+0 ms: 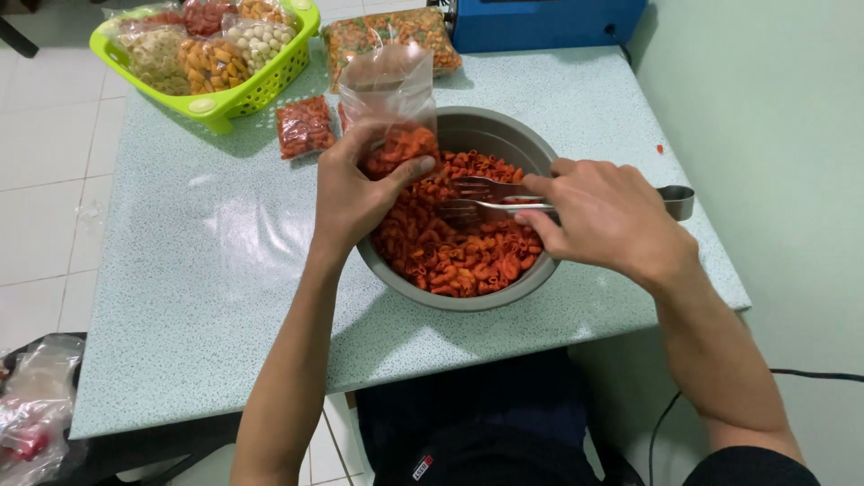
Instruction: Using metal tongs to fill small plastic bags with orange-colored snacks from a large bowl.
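I note left hand (pixel 355 193) gripping clear bag (pixel 393 108), barely filled, over bowl (pixel 468 135) at centre; right hand (pixel 603 216) clamps tongs (pixel 490 200) in orange snacks (pixel 454 243) (bowl mostly full). Sealed packets (pixel 304 126) far left.

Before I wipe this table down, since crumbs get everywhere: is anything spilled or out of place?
One small red crumb lies on the table near the wall, apart from the bowl. Otherwise nothing stands out: the left hand holds the bag over the bowl, and the right hand holds tongs.
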